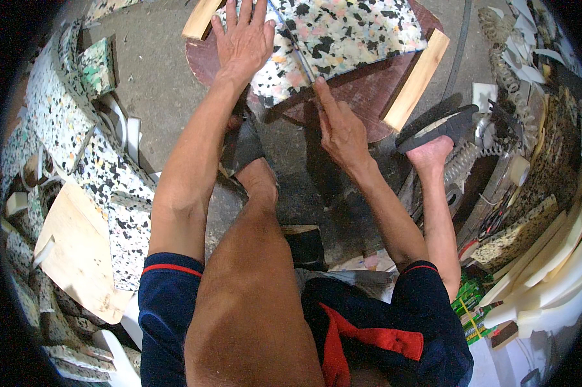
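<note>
A slab of white foam speckled with black and coloured flecks lies on a dark red-brown board at the top of the view. My left hand presses flat on the foam's left part, fingers stretched and somewhat apart. Closed around a long thin knife, my right hand is at the slab's near edge, index finger pointing along the blade. The blade runs up and to the left along a line across the foam. My right palm hides the handle, and the picture's top edge cuts off the slab's far side.
Wooden strips lie along the board's sides. Speckled foam offcuts and a pale wooden panel pile up on the left. On the right are a coiled hose, white foam strips and scraps. My sandalled feet flank the near floor.
</note>
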Motion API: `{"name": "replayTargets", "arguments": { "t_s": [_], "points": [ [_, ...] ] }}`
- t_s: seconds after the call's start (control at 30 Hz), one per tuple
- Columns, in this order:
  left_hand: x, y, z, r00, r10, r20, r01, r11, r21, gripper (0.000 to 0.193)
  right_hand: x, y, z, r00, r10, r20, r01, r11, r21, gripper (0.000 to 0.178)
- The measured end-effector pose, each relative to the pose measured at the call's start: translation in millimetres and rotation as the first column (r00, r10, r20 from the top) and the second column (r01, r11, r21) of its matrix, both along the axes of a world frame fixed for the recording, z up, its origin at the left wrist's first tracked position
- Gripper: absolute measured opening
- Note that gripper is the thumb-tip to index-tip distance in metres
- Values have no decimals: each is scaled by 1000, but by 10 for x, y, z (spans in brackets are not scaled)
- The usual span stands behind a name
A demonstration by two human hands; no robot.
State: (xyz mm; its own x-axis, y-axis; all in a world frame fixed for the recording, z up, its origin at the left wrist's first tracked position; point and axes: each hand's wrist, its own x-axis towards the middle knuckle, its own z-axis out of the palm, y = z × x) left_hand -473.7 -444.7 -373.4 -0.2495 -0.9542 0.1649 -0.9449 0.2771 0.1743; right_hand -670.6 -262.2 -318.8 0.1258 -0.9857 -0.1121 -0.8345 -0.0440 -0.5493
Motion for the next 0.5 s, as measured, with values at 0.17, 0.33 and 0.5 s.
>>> {"name": "replayTargets", "arguments": {
  "t_s": [0.17, 0.33, 0.5],
  "points": [
    [1, 2, 26, 1000, -13, -6, 13, 1000, -7, 59, -9, 0, -23, 1000, 2, 4, -2, 1000, 0, 70],
    [-4, -3, 34, 1000, -8, 2, 8, 1000, 11, 58, -6, -1, -18, 1000, 4, 2, -4, 1000, -12, 70],
    [-3, -4, 28, 1000, -4, -5, 4, 1000, 23, 59, -6, -12, 4, 1000, 0, 18, -1, 1000, 16, 69]
  ]
}}
